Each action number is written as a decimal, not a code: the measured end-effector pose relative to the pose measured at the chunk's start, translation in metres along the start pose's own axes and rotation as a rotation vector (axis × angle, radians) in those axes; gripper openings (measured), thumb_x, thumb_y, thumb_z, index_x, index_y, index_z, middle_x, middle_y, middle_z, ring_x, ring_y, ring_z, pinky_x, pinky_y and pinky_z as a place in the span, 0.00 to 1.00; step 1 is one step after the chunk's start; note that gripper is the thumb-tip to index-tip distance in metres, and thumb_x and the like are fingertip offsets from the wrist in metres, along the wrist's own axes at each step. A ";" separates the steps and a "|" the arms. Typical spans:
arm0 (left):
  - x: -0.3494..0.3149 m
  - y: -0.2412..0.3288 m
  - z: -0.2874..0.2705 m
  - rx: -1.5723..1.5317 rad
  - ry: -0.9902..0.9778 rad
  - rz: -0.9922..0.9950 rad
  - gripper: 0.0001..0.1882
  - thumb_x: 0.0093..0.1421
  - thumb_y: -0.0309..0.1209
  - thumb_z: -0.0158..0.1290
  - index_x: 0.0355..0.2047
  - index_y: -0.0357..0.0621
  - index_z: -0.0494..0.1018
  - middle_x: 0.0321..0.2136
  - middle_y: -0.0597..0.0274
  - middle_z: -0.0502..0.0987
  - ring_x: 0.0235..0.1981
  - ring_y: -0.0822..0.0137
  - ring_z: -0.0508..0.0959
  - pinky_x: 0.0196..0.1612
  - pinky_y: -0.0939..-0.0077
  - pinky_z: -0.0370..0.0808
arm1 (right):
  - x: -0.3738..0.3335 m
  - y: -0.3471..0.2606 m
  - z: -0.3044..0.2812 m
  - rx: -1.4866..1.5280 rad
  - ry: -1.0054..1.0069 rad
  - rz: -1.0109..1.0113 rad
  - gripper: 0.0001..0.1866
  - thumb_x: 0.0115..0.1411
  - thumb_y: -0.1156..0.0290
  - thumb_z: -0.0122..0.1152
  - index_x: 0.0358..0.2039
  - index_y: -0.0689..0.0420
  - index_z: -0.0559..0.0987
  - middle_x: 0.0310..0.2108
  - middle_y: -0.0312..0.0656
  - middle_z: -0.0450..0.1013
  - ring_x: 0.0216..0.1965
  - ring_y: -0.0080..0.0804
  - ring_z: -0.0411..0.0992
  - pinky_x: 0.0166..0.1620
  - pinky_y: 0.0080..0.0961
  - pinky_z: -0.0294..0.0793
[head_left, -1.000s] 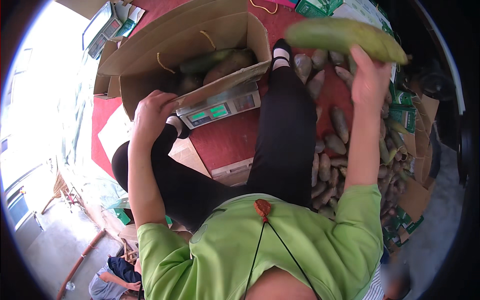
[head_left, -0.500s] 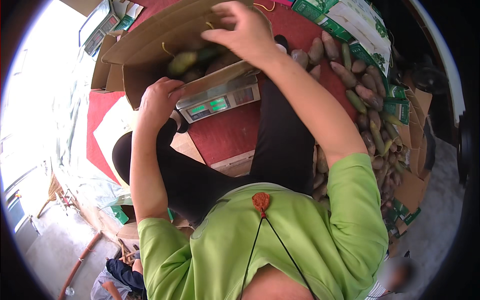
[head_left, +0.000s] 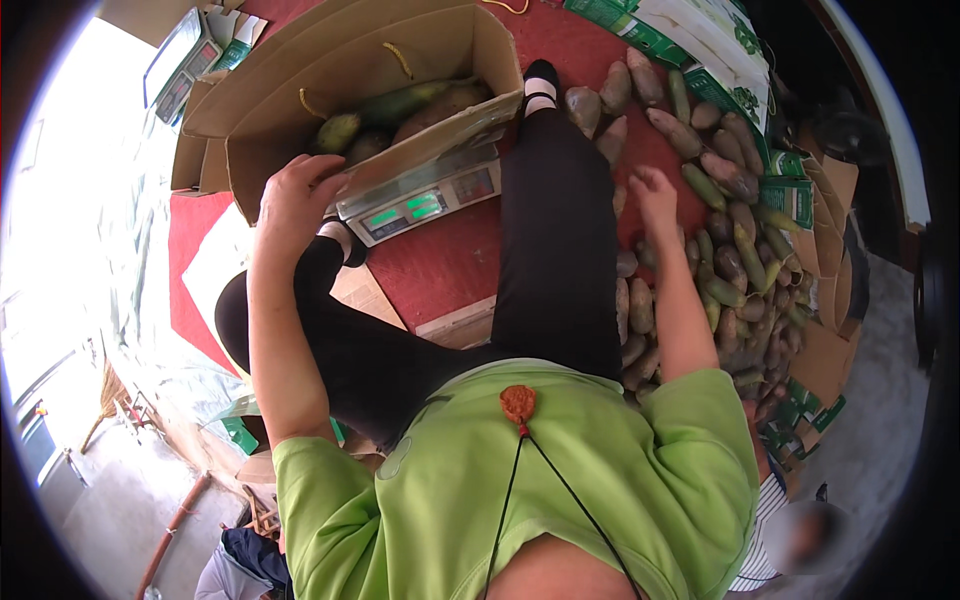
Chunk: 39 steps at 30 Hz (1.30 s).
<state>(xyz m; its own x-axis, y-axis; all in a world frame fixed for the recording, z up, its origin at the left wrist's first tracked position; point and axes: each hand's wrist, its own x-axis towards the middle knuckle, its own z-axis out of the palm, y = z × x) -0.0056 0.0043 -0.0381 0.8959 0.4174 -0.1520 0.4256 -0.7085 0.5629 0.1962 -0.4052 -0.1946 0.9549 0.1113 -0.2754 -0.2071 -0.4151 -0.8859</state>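
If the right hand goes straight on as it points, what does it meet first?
Probably the pinkish-brown root vegetable on the red floor covering, ahead and left of the right hand; depth is unclear, so it might pass above.

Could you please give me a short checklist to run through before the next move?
1. Brown cardboard box open at the top: ok; long green and brown vegetables show inside.
2. Silver-white digital scale switched on: ok; its green display is lit.
3. Box resting fully on the scale: cannot tell; its underside is hidden.
4. Bare left hand at the box's near edge: ok; how firm its grip is, cannot tell.
5. Bare right hand free: ok; no vegetable shows in it.
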 end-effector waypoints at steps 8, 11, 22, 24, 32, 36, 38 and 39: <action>0.003 0.002 0.003 0.007 0.010 0.015 0.13 0.53 0.31 0.55 0.39 0.38 0.76 0.30 0.52 0.76 0.32 0.58 0.78 0.38 0.70 0.73 | -0.026 0.123 -0.023 -0.065 -0.057 0.209 0.13 0.55 0.72 0.59 0.42 0.58 0.76 0.29 0.32 0.72 0.26 0.17 0.67 0.26 0.15 0.65; 0.005 0.007 0.001 0.020 0.000 0.029 0.13 0.54 0.30 0.55 0.39 0.38 0.76 0.30 0.52 0.76 0.32 0.58 0.78 0.38 0.71 0.73 | -0.024 0.119 -0.022 -0.052 -0.058 0.204 0.13 0.55 0.72 0.59 0.42 0.59 0.76 0.28 0.32 0.72 0.25 0.17 0.67 0.25 0.15 0.65; 0.005 -0.004 -0.002 -0.017 0.060 0.069 0.13 0.53 0.25 0.55 0.40 0.37 0.75 0.29 0.54 0.77 0.31 0.63 0.79 0.36 0.74 0.73 | -0.013 0.094 -0.011 -0.062 -0.007 0.146 0.12 0.51 0.74 0.61 0.37 0.63 0.77 0.27 0.37 0.74 0.29 0.23 0.70 0.33 0.21 0.70; 0.007 -0.008 -0.005 -0.021 0.105 0.035 0.13 0.53 0.24 0.55 0.40 0.38 0.75 0.31 0.55 0.76 0.32 0.65 0.78 0.37 0.75 0.73 | -0.018 0.094 -0.013 -0.037 -0.015 0.175 0.11 0.51 0.74 0.61 0.37 0.63 0.77 0.26 0.37 0.74 0.28 0.23 0.70 0.31 0.21 0.69; -0.007 -0.017 -0.038 -0.010 0.348 -0.118 0.14 0.56 0.26 0.54 0.44 0.40 0.75 0.38 0.55 0.76 0.41 0.64 0.77 0.46 0.74 0.72 | 0.013 0.002 -0.002 0.095 -0.145 0.084 0.11 0.54 0.75 0.58 0.39 0.63 0.75 0.31 0.38 0.74 0.32 0.22 0.70 0.35 0.20 0.69; -0.006 -0.042 -0.044 -0.139 0.404 -0.158 0.14 0.57 0.27 0.53 0.45 0.40 0.74 0.40 0.57 0.77 0.43 0.66 0.76 0.48 0.73 0.71 | 0.047 -0.040 0.010 -0.037 -0.167 -0.232 0.13 0.52 0.72 0.60 0.38 0.64 0.76 0.34 0.45 0.75 0.37 0.32 0.73 0.42 0.26 0.71; -0.007 -0.041 -0.040 -0.113 0.374 -0.149 0.15 0.57 0.28 0.53 0.45 0.39 0.74 0.41 0.56 0.77 0.43 0.67 0.76 0.49 0.73 0.70 | 0.059 -0.047 0.015 0.008 -0.170 -0.249 0.13 0.52 0.71 0.60 0.37 0.63 0.77 0.33 0.46 0.76 0.38 0.34 0.74 0.43 0.28 0.71; -0.008 -0.037 -0.038 -0.061 0.324 -0.173 0.15 0.57 0.28 0.53 0.45 0.39 0.74 0.41 0.55 0.77 0.43 0.67 0.76 0.49 0.73 0.70 | 0.063 -0.048 0.016 0.001 -0.144 -0.238 0.13 0.52 0.71 0.60 0.37 0.63 0.77 0.33 0.46 0.76 0.38 0.34 0.74 0.43 0.28 0.71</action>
<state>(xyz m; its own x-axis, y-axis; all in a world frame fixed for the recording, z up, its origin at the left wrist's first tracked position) -0.0329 0.0490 -0.0268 0.7202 0.6937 0.0104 0.5503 -0.5803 0.6004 0.2631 -0.3643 -0.1755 0.9366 0.3329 -0.1091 0.0196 -0.3608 -0.9324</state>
